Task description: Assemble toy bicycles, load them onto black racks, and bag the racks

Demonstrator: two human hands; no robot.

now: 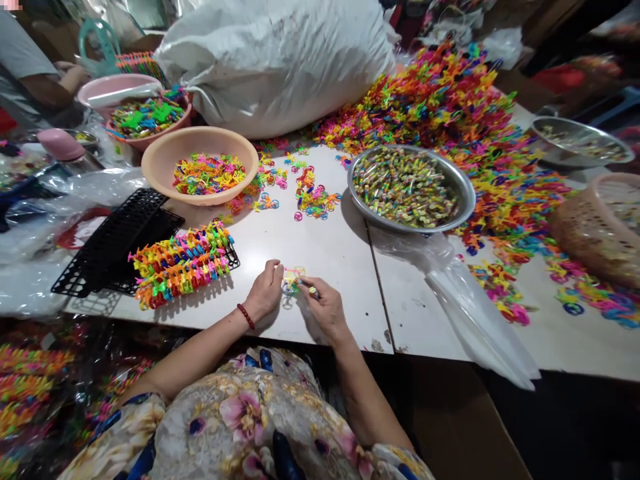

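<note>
My left hand (265,291) and my right hand (324,306) meet near the front edge of the white table (320,247). Together they pinch a small yellow plastic toy piece (293,277) with a clear ring, fingers closed on it. My left wrist wears a red bead bracelet (245,316). Left of the hands, rows of finished colourful toys (181,263) stand on a black plastic grid rack (115,243). A metal bowl of wrapped candies (407,187) sits to the right, behind the hands.
A peach bowl of plastic pieces (203,167) stands at the back left, with a second bowl (147,120) behind it. A big white sack (280,60) and a heap of colourful pieces (450,113) fill the back. A woven basket (600,227) sits right. Another person's arm (45,87) shows far left.
</note>
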